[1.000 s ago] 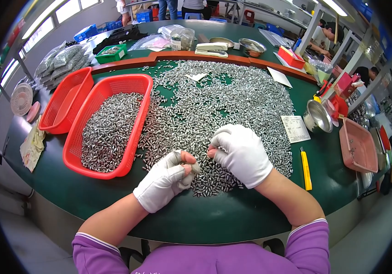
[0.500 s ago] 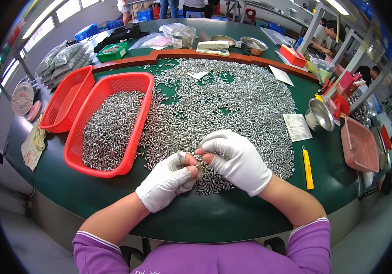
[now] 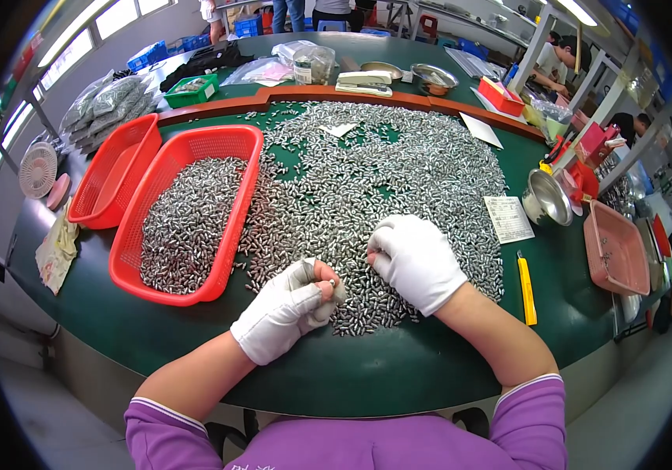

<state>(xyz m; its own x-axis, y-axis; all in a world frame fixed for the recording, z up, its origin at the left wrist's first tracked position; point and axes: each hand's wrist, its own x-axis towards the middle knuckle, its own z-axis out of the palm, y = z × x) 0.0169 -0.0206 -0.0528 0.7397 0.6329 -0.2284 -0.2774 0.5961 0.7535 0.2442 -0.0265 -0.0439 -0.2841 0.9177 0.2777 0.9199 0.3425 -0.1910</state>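
Observation:
A wide layer of small silvery metal parts, each short and bullet-shaped, covers the middle of the green table. At its near edge my left hand, in a white glove with bare fingertips, pinches one small metal part between thumb and forefinger. Just to the right, my gloved right hand hovers low over the pile with its fingers curled and tips together. Whatever is in those tips is too small to make out. A red perforated basket left of the pile holds many more of the same parts.
Beside the full basket stands another red basket. On the right lie a yellow cutter knife, a printed paper slip, a metal bowl and a pink tray. A brown wooden rail bounds the pile's far side.
My right hand has moved away from my left, to the right and over the pile, its fingers curling. The left hand has barely moved and keeps its pinch.

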